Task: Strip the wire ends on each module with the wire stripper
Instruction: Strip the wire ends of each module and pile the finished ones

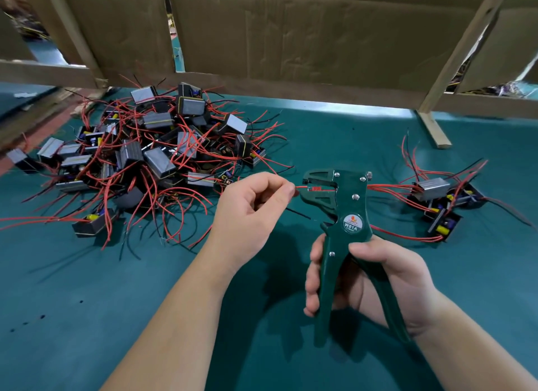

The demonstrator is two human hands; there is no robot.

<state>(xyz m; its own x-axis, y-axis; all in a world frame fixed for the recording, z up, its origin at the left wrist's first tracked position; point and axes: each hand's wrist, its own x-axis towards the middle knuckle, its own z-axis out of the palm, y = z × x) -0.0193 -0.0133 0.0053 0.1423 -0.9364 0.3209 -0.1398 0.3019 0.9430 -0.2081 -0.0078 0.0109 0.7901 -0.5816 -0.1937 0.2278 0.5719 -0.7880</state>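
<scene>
Dozens of units make up the heap of small black modules [157, 146] with grey metal faces at the far left of the teal worktop [87, 274]. Their red and black leads are so tangled that I can't count them or tell which ends are bare, and a few leads run off the left edge.

Beside the heap, the left hand [250, 213] has a narrow grip. Thumb and curled forefinger pinch the tip of a thin red wire [302, 187], and the very end is buried between the fingertips.

That wire lies across the jaws of the green metal wire stripper [346, 216], which is held upright. The stripper's head hides where the wire leads.

The right hand [378, 280] grips both handles, fingers wrapped round the front one, and the handle tips splay out below the palm.

Further right sits a smaller cluster of black modules [436, 195], its red leads reaching behind the stripper.

Brown cardboard sheets [291, 32] in a pale wooden frame [454, 56] block the view behind.
</scene>
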